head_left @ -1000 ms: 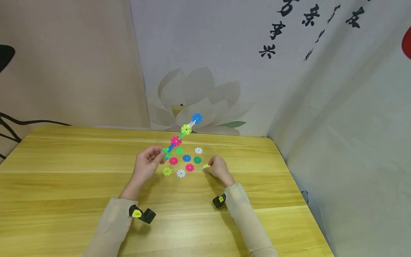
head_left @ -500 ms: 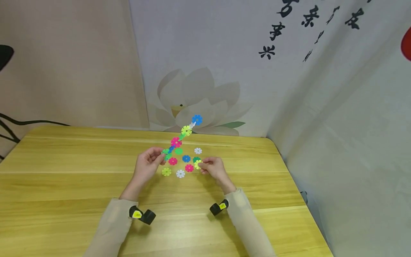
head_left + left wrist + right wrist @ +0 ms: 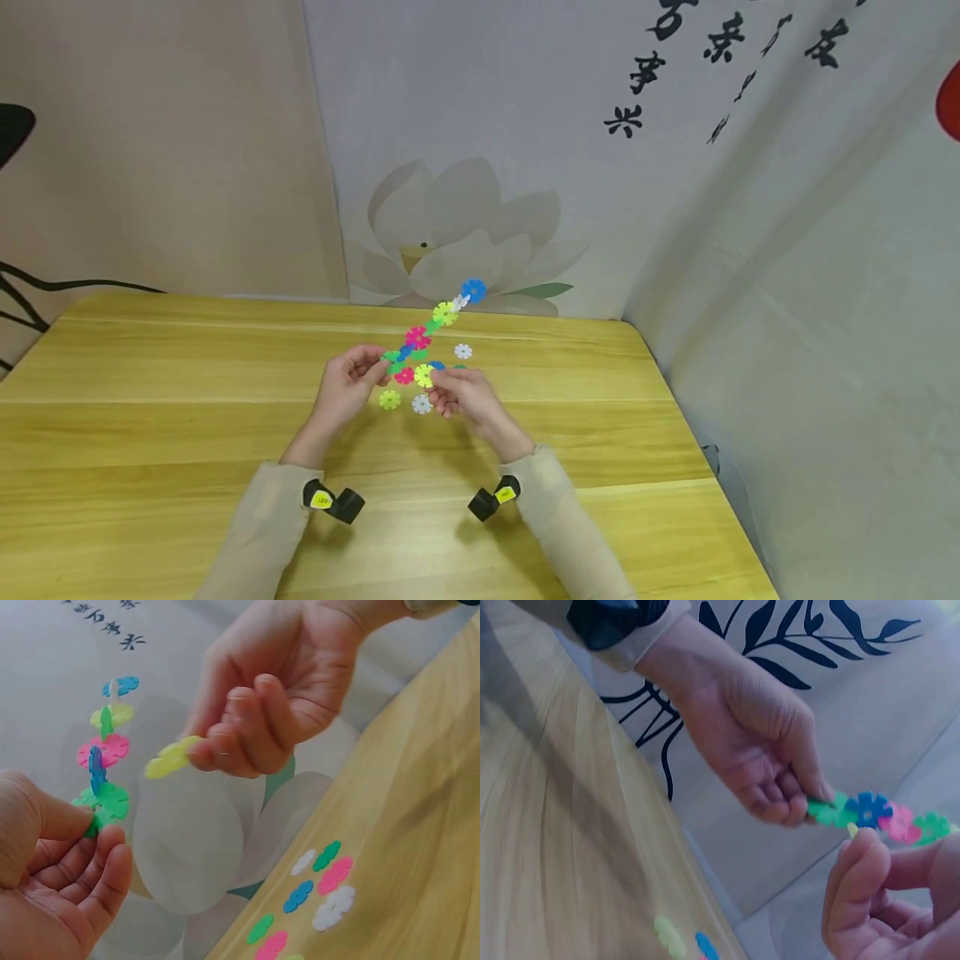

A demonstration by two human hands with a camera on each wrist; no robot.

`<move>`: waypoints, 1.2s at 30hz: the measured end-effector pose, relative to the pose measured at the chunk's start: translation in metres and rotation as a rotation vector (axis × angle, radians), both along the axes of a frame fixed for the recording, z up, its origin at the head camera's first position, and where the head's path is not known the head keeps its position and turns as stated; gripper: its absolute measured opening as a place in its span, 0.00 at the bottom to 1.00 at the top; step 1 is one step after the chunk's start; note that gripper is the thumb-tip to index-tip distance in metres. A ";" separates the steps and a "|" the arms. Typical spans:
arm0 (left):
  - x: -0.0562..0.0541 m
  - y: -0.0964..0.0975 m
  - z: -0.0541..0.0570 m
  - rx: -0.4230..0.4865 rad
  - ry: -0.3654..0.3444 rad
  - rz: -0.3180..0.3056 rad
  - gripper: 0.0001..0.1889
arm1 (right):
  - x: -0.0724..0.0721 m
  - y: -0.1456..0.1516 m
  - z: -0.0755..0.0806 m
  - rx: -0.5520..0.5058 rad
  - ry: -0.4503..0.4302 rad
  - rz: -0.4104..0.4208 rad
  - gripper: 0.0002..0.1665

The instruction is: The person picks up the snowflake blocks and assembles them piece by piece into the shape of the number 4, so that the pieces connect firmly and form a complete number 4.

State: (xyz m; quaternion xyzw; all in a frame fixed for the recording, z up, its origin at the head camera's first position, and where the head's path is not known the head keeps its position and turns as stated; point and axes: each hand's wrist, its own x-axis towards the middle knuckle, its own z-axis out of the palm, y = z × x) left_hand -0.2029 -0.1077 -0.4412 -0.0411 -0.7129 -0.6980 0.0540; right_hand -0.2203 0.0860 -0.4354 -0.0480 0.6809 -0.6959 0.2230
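Flower chain (image 3: pixel 417 337) is held up off the surface (image 3: pixel 187 433), slanting up and away from the person's left hand (image 3: pixel 347 382). That hand pinches the green end between thumb and finger. Up from the green, the flat round pieces go blue, pink, green, yellow, white and blue. The right hand (image 3: pixel 468 396) pinches one yellow piece (image 3: pixel 172 759) between thumb and finger. It is near the green end, and the left wrist view shows a gap between them. Below, on the surface, lie a lime piece (image 3: pixel 389 400), a white piece (image 3: pixel 422 404), a pink piece (image 3: pixel 405 376), a partly hidden blue piece (image 3: pixel 437 365), another white one (image 3: pixel 462 351), two green pieces (image 3: pixel 326 856) and a second pink one (image 3: pixel 334 875).
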 end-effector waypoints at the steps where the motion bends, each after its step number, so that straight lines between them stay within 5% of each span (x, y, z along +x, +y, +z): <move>1: 0.000 0.000 0.000 -0.004 0.001 -0.001 0.08 | 0.000 -0.002 0.001 0.000 0.001 0.008 0.13; 19: 0.000 0.000 -0.003 -0.055 0.044 -0.012 0.08 | -0.010 -0.009 0.003 -0.096 -0.050 0.024 0.18; 36: 0.004 -0.001 -0.005 -0.038 0.042 -0.045 0.09 | -0.010 -0.005 -0.004 -0.171 -0.056 0.127 0.18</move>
